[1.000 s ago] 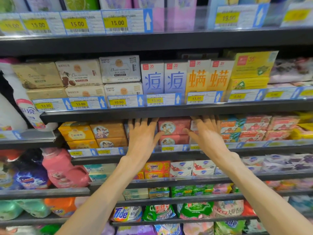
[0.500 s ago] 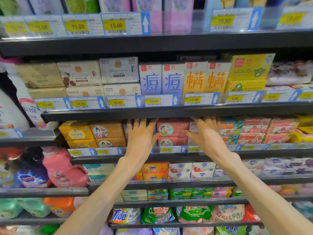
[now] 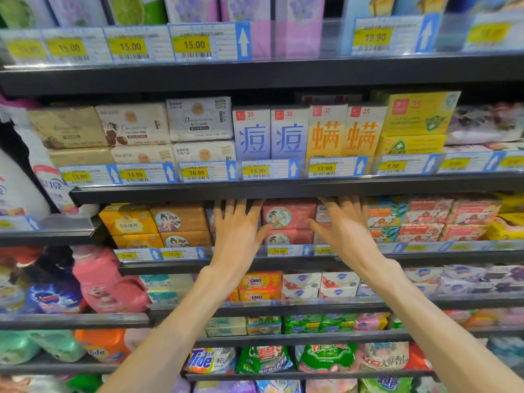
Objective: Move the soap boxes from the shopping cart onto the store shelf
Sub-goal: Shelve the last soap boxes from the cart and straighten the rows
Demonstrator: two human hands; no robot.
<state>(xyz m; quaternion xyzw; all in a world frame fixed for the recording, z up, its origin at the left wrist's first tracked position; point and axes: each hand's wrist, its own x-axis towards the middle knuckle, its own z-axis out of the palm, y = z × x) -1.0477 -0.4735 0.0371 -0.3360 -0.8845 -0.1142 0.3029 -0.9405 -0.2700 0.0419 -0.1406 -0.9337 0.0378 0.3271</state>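
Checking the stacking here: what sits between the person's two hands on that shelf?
In the head view, two stacked pink soap boxes fill the gap between the left hand and right hand.

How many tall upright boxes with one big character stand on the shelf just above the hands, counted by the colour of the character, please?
Blue boxes: 2
Orange boxes: 2
Total: 4
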